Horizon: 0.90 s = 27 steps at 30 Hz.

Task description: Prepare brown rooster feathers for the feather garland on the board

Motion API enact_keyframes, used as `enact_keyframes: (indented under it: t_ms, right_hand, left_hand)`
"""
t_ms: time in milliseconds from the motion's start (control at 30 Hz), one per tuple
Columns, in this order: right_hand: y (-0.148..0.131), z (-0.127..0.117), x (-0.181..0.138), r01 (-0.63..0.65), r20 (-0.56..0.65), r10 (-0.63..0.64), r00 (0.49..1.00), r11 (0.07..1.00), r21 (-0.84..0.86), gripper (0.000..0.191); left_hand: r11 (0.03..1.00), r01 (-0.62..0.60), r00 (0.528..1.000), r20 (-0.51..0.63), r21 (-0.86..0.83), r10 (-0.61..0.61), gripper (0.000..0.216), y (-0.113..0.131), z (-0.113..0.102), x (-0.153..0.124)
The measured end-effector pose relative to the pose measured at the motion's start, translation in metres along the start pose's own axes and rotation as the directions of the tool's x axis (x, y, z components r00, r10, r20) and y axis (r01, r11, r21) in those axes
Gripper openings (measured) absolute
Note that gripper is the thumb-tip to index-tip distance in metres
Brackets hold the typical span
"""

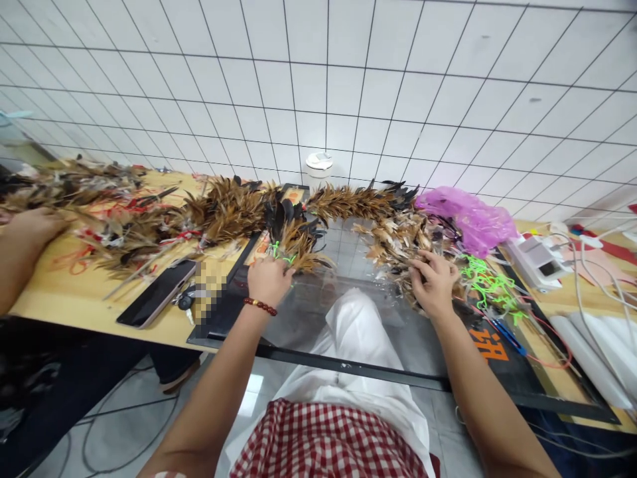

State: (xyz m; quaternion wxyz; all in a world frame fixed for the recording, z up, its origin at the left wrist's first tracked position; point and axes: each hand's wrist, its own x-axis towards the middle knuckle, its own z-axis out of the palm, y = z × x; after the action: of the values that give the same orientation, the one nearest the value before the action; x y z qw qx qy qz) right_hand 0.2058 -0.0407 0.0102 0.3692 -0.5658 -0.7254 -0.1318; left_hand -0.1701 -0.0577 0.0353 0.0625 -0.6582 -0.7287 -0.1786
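Observation:
My left hand (269, 280), with a beaded bracelet at its wrist, is closed at the base of a bundle of brown and black feathers (293, 239). Bright green ties (275, 250) show beside its fingers. At a heap of paler brown feathers (398, 239), the thumb and fingers of my right hand (434, 279) are drawn together in a pinch; the feather between them is partly hidden. Both hands are over a dark-framed glass panel (343, 245) on the table. Behind it lies a long brown feather strip (353, 202).
Tangled green ties (488, 282), a blue cutter (508, 336) and a purple plastic bag (468, 216) lie at right, near a white device (537, 262) with cables. Leftward are a phone (156, 294), keys (186, 302), more feathers (229, 209) and another person's hand (34, 229).

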Motion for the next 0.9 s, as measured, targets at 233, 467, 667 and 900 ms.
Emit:
enact_keyframes:
  t_ms: [233,467,667,900]
  right_hand:
    - [0.004,-0.004,-0.002,-0.001,-0.021,0.001,1.000,0.999,-0.033,0.021]
    - [0.009,-0.010,0.003,-0.107,-0.046,0.105,0.993,0.994,-0.038,0.032]
    - [0.024,-0.024,0.010,-0.159,-0.258,0.156,0.954,0.987,0.006,0.047]
    - [0.016,-0.022,0.011,-0.110,-0.124,0.100,0.987,0.991,-0.074,0.024]
  left_hand:
    - [0.999,0.035,0.999,-0.008,-0.001,-0.035,0.020,0.014,0.004,-0.003]
    - [0.857,-0.134,0.988,-0.134,-0.498,0.077,0.012,0.082,0.019,0.016]
    - [0.195,0.191,0.969,0.154,-0.962,-0.192,0.008,0.144,0.072,0.048]
    - [0.373,-0.060,0.946,-0.171,-0.926,-0.274,0.034,0.134,0.079,0.043]
